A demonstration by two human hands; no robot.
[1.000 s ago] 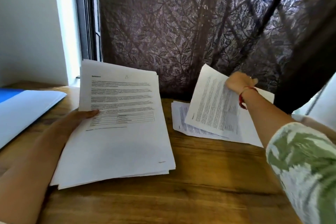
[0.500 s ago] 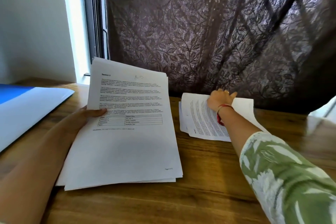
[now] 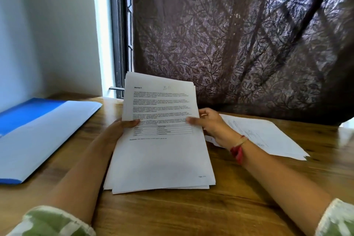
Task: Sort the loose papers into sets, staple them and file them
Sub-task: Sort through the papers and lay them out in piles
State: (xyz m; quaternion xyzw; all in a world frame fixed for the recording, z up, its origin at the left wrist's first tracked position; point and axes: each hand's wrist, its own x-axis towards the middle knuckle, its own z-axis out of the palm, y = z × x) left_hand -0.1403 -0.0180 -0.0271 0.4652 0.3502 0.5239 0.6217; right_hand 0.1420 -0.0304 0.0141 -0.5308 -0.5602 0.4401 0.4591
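A thick stack of printed white papers [image 3: 161,151] is held tilted above the wooden table [image 3: 191,212], its top sheet showing text and a small table. My left hand [image 3: 122,126] grips the stack's left edge, thumb on top. My right hand [image 3: 210,122] grips the right edge, thumb on the top sheet. A smaller pile of sorted papers [image 3: 268,138] lies flat on the table to the right, partly hidden behind my right wrist.
A blue and white folder [image 3: 38,136] lies open at the left of the table. A dark patterned curtain [image 3: 239,44] hangs behind the table, with a window frame [image 3: 118,44] and a white wall at the left.
My right hand laid a sheet on the right pile, then came back left and took the stack's right edge. The left hand kept its grip on the stack.
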